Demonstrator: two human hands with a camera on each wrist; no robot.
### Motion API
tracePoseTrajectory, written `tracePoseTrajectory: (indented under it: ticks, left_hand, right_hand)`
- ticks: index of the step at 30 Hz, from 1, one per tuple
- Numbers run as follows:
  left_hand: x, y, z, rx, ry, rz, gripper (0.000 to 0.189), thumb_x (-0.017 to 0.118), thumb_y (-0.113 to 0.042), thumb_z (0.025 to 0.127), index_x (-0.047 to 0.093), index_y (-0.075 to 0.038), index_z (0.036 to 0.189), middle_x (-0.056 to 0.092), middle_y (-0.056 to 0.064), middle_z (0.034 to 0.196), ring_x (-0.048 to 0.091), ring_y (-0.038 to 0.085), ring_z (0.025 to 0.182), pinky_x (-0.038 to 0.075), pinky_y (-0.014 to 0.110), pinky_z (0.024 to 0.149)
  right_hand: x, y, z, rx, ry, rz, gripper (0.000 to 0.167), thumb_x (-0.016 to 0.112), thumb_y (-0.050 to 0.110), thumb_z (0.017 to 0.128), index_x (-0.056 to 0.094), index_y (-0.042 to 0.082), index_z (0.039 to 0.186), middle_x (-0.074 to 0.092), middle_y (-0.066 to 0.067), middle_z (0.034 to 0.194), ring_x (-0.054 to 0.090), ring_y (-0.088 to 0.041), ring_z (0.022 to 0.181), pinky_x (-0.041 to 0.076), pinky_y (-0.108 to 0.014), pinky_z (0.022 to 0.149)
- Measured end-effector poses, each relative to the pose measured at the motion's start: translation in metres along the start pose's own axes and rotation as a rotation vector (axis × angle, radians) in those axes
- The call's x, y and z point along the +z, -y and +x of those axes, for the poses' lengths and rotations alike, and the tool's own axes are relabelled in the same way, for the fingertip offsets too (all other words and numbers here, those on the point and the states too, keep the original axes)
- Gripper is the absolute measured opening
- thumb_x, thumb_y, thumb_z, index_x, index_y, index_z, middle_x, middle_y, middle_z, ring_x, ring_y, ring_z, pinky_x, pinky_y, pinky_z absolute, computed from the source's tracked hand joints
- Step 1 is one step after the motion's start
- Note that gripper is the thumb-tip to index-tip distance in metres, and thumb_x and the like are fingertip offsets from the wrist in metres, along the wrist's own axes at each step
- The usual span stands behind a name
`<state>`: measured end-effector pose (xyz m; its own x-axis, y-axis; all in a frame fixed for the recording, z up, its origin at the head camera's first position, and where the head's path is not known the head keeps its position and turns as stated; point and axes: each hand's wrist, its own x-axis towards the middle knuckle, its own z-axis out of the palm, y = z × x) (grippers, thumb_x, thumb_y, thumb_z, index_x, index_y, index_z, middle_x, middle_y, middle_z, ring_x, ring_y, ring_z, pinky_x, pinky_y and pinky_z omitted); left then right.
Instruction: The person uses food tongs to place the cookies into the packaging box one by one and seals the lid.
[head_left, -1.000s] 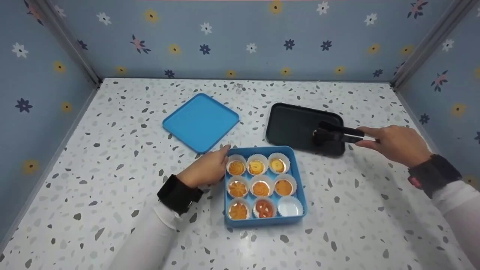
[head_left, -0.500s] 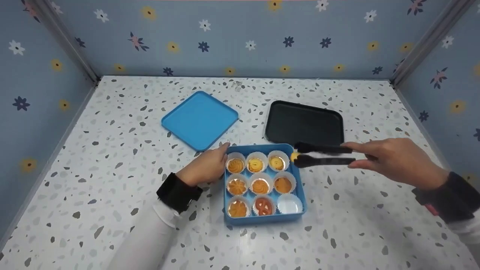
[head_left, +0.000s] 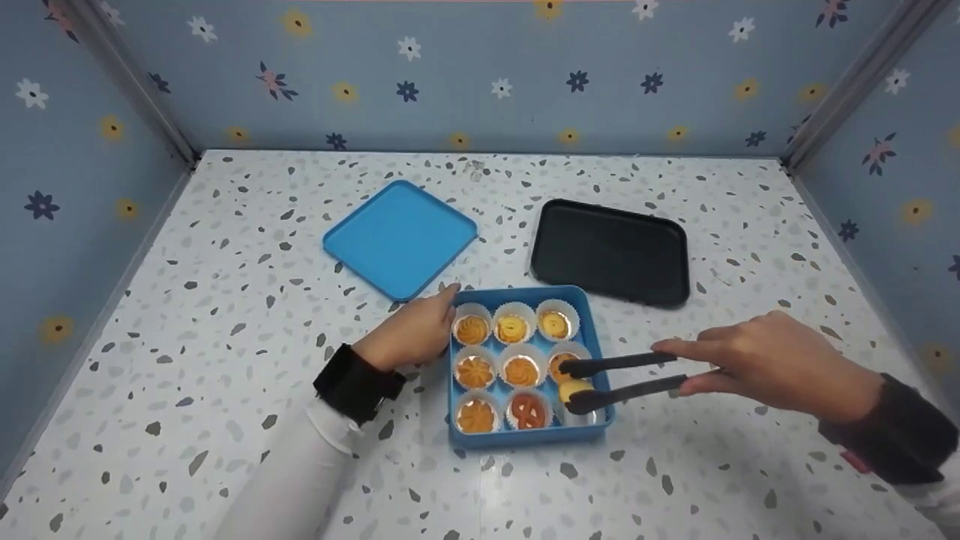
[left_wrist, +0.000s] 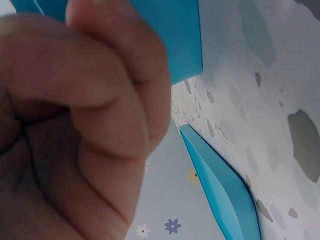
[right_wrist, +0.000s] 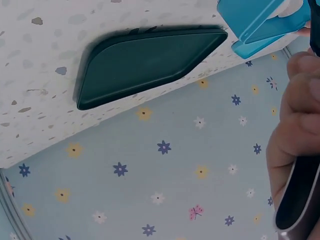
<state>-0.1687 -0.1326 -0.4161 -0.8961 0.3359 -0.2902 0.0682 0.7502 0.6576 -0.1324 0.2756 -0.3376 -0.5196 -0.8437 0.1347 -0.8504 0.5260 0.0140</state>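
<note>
My right hand holds black tongs. Between the tips of the tongs is a small yellow cookie, over the front right paper cup of the blue box. White paper cups with cookies in them fill the other places of the box; among these are a pretzel-shaped cookie and a yellow swirl cookie. My left hand grips the box's left side near the back corner. In the left wrist view its curled fingers lie against the blue wall.
A blue square lid lies behind the box, to the left. To the right of it, a black tray rests with a bare surface. Flower-patterned panels enclose the speckled table at the back and sides.
My right hand has brought the tongs from the black tray toward me and leftward over the box, carrying the yellow cookie. The left hand has stayed at the box.
</note>
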Motion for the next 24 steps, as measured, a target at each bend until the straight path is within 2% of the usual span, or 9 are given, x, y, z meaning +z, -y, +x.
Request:
tracePoseTrajectory:
  ticks: [5,8,15,24]
  left_hand:
    - [-0.0009,-0.0008,-0.0005,0.022,-0.003,0.010,0.054,0.033,-0.017,0.108,0.018,0.000,0.157,0.062,0.012,0.090,0.058,0.017,0.055,0.052,0.033,0.052]
    - [-0.0011,-0.0008,-0.0006,0.045,-0.011,0.025,0.053,0.033,-0.016,0.107,0.020,0.003,0.156,0.061,0.011,0.090,0.059,0.017,0.056,0.052,0.031,0.054]
    - [-0.0013,0.0004,-0.0003,0.043,-0.010,0.017,0.054,0.033,-0.016,0.107,0.019,0.003,0.156,0.061,0.010,0.082,0.058,0.017,0.054,0.052,0.032,0.051]
    - [-0.0004,0.0003,0.0002,0.025,-0.009,0.009,0.054,0.033,-0.016,0.108,0.018,0.001,0.156,0.063,0.012,0.092,0.058,0.018,0.054,0.052,0.032,0.050]
  right_hand:
    - [0.0016,0.0017,0.0016,-0.017,0.051,0.012,0.044,0.072,0.050,0.086,0.073,0.023,0.121,0.069,0.010,0.075,0.033,0.006,0.047,0.029,-0.013,0.039]
    - [0.0005,0.0031,0.0035,-0.023,0.085,0.010,0.045,0.070,0.051,0.087,0.072,0.023,0.123,0.069,0.008,0.075,0.030,0.005,0.045,0.028,-0.014,0.038]
    - [-0.0031,0.0059,0.0075,-0.029,0.125,-0.026,0.047,0.070,0.053,0.086,0.070,0.026,0.124,0.062,0.010,0.069,0.022,0.002,0.044,0.023,-0.015,0.038]
    - [-0.0044,0.0009,0.0072,-0.052,0.056,-0.034,0.051,0.072,0.053,0.084,0.070,0.024,0.125,0.064,0.010,0.071,0.022,0.003,0.045,0.023,-0.014,0.038]
